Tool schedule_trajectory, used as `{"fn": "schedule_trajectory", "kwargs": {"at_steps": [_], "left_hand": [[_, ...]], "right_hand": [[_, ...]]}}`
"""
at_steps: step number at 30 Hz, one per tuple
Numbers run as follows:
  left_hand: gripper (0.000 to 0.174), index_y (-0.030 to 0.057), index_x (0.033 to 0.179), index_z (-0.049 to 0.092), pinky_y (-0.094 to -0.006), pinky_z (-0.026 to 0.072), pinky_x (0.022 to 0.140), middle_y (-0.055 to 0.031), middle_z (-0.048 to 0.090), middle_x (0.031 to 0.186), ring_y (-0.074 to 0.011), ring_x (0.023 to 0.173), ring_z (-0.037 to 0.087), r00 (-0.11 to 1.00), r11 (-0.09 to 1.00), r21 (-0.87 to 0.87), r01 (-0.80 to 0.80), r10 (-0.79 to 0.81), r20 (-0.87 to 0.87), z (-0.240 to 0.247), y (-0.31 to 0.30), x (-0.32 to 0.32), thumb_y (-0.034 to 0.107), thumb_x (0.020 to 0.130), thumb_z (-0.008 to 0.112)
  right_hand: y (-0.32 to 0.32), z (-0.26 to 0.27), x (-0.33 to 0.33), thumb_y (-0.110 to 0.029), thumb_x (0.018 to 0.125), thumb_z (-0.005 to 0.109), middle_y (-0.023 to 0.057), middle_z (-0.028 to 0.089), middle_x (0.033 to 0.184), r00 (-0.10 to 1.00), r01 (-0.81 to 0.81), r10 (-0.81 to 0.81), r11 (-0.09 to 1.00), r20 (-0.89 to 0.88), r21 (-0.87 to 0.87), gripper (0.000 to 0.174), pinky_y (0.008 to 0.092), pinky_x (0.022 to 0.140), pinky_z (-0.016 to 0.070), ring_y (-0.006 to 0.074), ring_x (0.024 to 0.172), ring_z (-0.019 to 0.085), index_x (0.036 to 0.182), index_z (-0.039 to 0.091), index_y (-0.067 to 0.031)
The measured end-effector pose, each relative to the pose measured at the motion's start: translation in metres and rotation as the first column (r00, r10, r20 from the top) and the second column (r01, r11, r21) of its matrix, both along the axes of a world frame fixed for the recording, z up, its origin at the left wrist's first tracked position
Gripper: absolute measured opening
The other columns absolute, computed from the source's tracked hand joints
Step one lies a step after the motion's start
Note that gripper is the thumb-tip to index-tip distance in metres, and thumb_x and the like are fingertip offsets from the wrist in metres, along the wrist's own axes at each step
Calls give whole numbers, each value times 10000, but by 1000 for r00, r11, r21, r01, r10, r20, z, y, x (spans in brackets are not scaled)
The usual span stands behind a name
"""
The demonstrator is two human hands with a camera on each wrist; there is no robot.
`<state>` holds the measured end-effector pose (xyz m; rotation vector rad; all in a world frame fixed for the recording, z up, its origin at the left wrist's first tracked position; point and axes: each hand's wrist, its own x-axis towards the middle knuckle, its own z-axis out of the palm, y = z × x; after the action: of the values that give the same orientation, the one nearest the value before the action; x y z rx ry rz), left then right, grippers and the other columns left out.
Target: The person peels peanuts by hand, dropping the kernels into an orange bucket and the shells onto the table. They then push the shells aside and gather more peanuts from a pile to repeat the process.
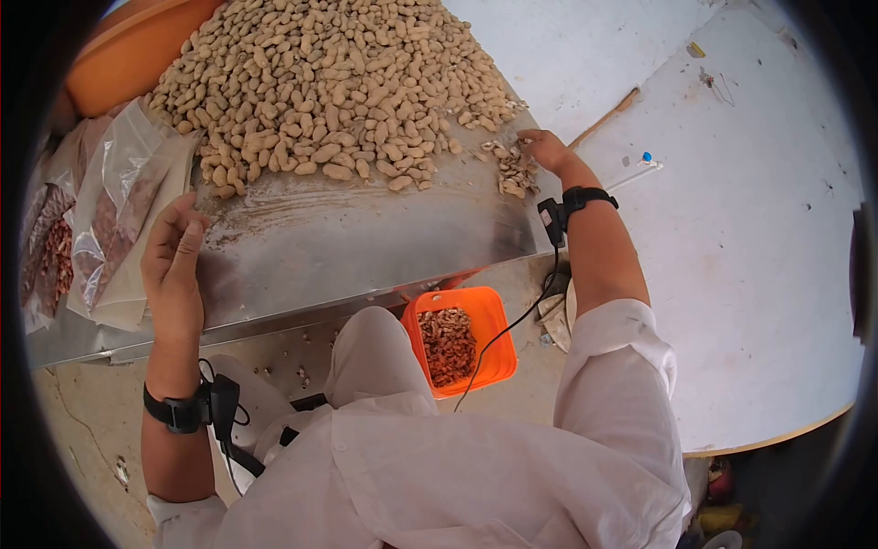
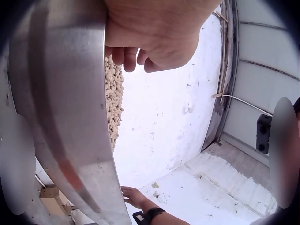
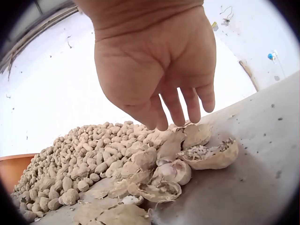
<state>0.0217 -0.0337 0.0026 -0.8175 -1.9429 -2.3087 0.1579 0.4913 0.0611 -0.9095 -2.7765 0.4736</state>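
A large heap of unshelled peanuts (image 1: 338,91) covers the back of the metal table (image 1: 293,265). My right hand (image 1: 549,151) is at the table's right side, over a small pile of cracked peanut shells (image 1: 514,169). In the right wrist view its fingers (image 3: 191,105) point down, fairly straight, with the tips right at the broken shells (image 3: 211,157). My left hand (image 1: 176,261) is over the front left of the table, beside a clear plastic bag (image 1: 114,197). Its fingers are loosely bent, and nothing shows in them in the left wrist view.
An orange tub (image 1: 128,59) stands at the back left. Reddish shelled peanuts (image 1: 57,252) show in the bags at left. Below the table edge, an orange bin (image 1: 494,343) contains shells and reddish bits. A cable (image 1: 512,322) hangs from the right wrist across the bin.
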Motion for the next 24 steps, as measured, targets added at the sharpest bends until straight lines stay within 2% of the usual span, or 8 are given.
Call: {"fn": "schedule_trajectory", "kwargs": {"at_steps": [5,8,11,14,17,20,23,24], "left_hand": [[317,-22,1178,494,-196,329,783,5,514,911,-74,843,444,1000,1000,-4,-1,1,0,0,0,0,109,890,499],[316,-25,1178,493,-195,328,780,5,514,909,-73,842,443,1000,1000,-4,-4,4,5,1,1,1,109,891,498],[318,-27,1179,492,-194,327,778,5,512,906,-73,837,441,1000,1000,1,-1,1,0,0,1,1,109,892,498],[322,-28,1181,490,-194,325,775,5,511,902,-73,831,438,1000,1000,4,2,-2,-5,-1,0,0,111,891,500],[324,-27,1183,489,-194,326,778,4,510,901,-74,832,438,1000,1000,-1,3,-3,0,0,0,0,111,890,503],[324,-25,1183,489,-198,331,793,3,512,908,-77,850,447,1000,1000,-3,2,-2,5,-1,0,0,109,889,503],[321,-25,1181,490,-203,336,811,0,515,917,-81,871,457,1000,1000,-6,2,-2,7,0,0,0,108,890,502],[320,-25,1181,490,-204,337,816,-1,516,920,-83,877,459,1000,1000,-4,6,-6,5,-1,-1,0,108,890,502]], "right_hand": [[6,0,-3,-52,725,481,152,633,1001,997,-80,80,997,15,-13,355,309,873,424,238,962,578,1045,624,5],[11,8,-2,-69,731,518,173,633,1006,999,-19,17,999,-41,-50,320,326,860,439,266,970,586,1023,644,-34],[18,8,3,-84,734,524,168,639,992,994,-9,22,994,-111,113,315,324,860,437,254,962,590,1020,645,-32],[24,2,3,-138,752,553,175,629,1019,994,-7,18,995,-108,99,325,329,861,435,263,973,585,1049,633,-34],[12,-1,6,-219,778,571,186,612,1057,997,-29,30,999,-64,23,358,342,868,430,280,990,575,1084,616,-39],[-11,-1,0,-306,810,587,145,580,1139,999,-49,46,986,-24,-161,418,331,915,398,238,1066,527,1131,585,-39],[-29,-2,-6,-384,803,596,164,571,1149,998,-50,55,952,7,-301,491,349,926,390,268,1089,517,1149,569,-37],[-35,-2,-7,-392,800,597,170,571,1144,997,-69,76,979,29,-193,501,354,918,395,276,1086,518,1151,566,-35]]}}
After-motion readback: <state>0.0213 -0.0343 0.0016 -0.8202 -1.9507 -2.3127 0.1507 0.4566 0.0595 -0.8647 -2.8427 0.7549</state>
